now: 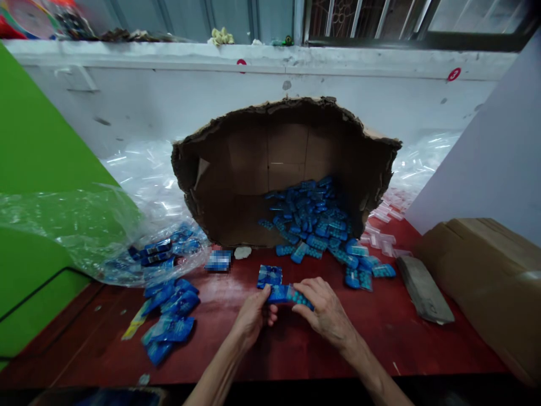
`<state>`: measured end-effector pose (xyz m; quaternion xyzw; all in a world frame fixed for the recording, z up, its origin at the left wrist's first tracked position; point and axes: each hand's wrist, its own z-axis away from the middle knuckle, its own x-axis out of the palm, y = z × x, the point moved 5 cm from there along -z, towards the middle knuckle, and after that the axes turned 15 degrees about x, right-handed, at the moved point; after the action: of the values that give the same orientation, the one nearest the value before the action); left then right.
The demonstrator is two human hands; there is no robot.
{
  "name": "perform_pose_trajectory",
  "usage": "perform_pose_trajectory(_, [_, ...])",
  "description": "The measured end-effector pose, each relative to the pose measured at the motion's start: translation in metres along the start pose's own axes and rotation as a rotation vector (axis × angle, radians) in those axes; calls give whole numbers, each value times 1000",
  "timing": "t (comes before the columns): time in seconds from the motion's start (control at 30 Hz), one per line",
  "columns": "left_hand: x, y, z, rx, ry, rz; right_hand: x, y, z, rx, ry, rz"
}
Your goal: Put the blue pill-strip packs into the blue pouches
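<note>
A small blue packet (pixel 279 293) is held between my two hands above the red table, near its middle. My left hand (pixel 256 313) pinches the packet's left end between thumb and fingers. At the right end, the fingers and thumb of my right hand (pixel 323 309) close on a clear part with blue-green pieces showing. Just behind the held packet lies a flat blue card or pouch (pixel 269 274). Beyond my hands, a heap of blue packs (pixel 313 217) spills out of a torn cardboard box (pixel 245 163) lying on its side.
Blue pouches (pixel 169 327) lie at the left, beside clear plastic wrap (pixel 127 237). Clear plastic pieces (pixel 384 239), a grey flat object (pixel 425 290) and a brown carton (pixel 486 282) stand or lie on the right of the red table (pixel 380 344).
</note>
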<state>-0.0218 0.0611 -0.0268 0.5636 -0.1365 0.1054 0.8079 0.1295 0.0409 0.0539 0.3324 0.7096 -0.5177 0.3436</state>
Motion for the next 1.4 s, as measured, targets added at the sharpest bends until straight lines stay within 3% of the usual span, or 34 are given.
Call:
perform_pose_trajectory(0.2, [0, -5, 4, -169, 37, 43, -4, -5, 3, -35, 4, 78])
perform_pose_trajectory(0.47, [1, -6, 5, -188, 23, 51, -6, -1, 4, -88, 8, 85])
perform_pose_trajectory(0.97, [-2, 6, -6, 56, -115, -111, -2, 3, 2, -64, -104, 76])
perform_pose_trajectory(1.4, [-2, 5, -8, 98, -114, -129, -2, 4, 3, -56, -75, 88])
